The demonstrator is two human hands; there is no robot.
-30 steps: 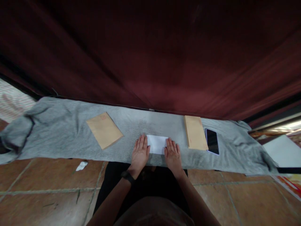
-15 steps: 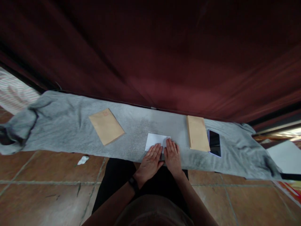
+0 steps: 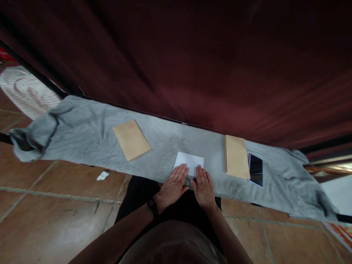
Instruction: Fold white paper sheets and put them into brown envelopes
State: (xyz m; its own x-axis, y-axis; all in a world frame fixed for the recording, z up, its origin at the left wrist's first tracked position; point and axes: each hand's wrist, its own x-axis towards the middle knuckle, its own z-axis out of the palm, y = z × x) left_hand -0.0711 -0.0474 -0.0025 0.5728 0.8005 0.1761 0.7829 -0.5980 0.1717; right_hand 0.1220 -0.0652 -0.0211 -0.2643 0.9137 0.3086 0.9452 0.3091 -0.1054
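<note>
A white sheet of paper (image 3: 189, 160) lies on the grey cloth (image 3: 165, 128) straight in front of me. My left hand (image 3: 173, 185) rests flat with its fingertips on the paper's near left part. Flat on the near right part lie the fingers of my right hand (image 3: 204, 189). Both hands have their fingers stretched out, and neither grips anything. Left of the paper is a brown envelope (image 3: 132, 141), set at a slant. To the right sits a stack of brown envelopes (image 3: 237, 157).
A phone (image 3: 255, 169) lies beside the envelope stack, touching or nearly touching it. Behind the cloth-covered surface hangs a dark red curtain (image 3: 176, 73). A crumpled white scrap (image 3: 103, 175) is on the tiled floor (image 3: 74, 216). A striped cloth (image 3: 33, 90) shows at far left.
The whole view has turned slightly. My right hand has drawn back toward me on the paper, showing more of its right side. My left hand stays on it.
</note>
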